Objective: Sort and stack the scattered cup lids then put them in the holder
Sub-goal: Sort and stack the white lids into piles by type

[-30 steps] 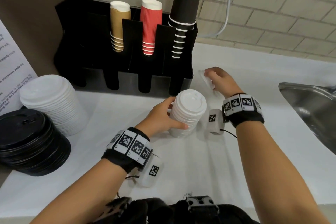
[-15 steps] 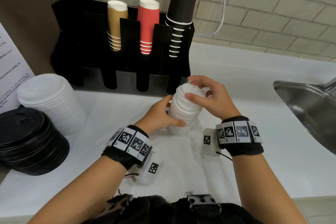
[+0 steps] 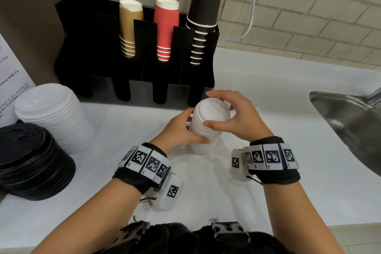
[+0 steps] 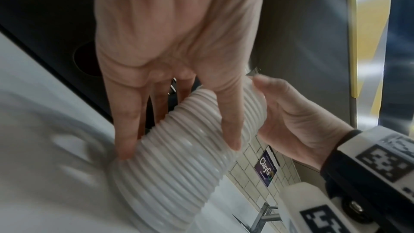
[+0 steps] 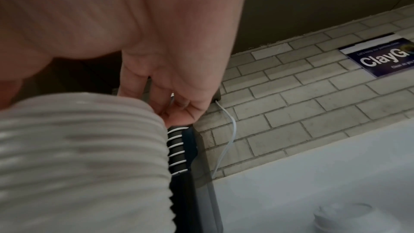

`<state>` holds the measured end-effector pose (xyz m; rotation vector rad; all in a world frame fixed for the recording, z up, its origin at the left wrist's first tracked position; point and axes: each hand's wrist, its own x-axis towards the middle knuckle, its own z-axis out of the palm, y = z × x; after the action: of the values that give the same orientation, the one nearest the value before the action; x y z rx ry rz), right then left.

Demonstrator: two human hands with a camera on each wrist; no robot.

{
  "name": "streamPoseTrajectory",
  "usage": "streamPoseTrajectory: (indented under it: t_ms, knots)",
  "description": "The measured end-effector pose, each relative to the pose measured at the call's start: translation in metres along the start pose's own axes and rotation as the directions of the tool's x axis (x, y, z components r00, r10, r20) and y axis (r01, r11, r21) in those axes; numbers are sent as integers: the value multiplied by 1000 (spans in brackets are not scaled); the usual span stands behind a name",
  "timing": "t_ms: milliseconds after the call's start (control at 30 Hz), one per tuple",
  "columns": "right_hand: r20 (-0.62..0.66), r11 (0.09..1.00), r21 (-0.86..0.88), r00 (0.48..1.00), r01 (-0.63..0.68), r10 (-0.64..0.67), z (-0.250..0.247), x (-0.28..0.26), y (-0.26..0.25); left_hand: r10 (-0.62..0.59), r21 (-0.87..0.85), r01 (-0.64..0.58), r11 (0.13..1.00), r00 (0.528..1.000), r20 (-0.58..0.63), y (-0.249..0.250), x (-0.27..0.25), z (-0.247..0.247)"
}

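Observation:
A tall stack of small white lids point(image 3: 208, 128) point(image 4: 179, 166) point(image 5: 85, 157) stands tilted on the white counter in front of the black holder point(image 3: 136, 64). My left hand point(image 3: 181, 130) point(image 4: 174, 59) grips the stack's side, fingers wrapped round its ribs. My right hand point(image 3: 233, 115) point(image 4: 291, 123) point(image 5: 170, 77) holds the top lid of the stack, thumb on the near rim and fingers curled over the far rim. A wider stack of white lids point(image 3: 51, 113) and a stack of black lids point(image 3: 31, 161) sit at the left.
The holder carries brown point(image 3: 129, 29), red point(image 3: 166, 29) and black point(image 3: 203, 12) cup stacks in its slots. A steel sink point(image 3: 350, 126) lies at the right. A white cable point(image 3: 251, 16) hangs on the brick wall. A printed sheet point(image 3: 12, 80) leans at the far left.
My right hand picked a loose white lid off the counter by the holder, brought it over and set it on top of the stack. The left hand kept its grip on the stack.

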<state>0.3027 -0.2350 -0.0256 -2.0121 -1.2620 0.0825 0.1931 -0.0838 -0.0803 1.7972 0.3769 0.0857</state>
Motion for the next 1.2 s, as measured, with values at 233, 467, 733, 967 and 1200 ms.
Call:
streamPoseTrajectory:
  t_ms: [233,467,733,967,1200]
  knots:
    - [-75,714,-140,726,-686,683,-25,41,71,-13,-9,13,1000,1000,12,2,-2,0]
    - [-126,475,-573,644,-668,754,-18,51,133,-12,-28,12,1000,1000,20,3,-4,0]
    - [-145,496,-577,679,-649,720,-17,52,150,-12,-14,13,1000,1000,23,3,-3,0]
    - [-74,491,-582,644,-648,762,-18,58,148,-11,-1,11,1000,1000,28,1,-2,-1]
    - [-132,618,-287,669,-732,731,-27,60,126,-1,2,1,1000,1000,28,-2,0,-2]
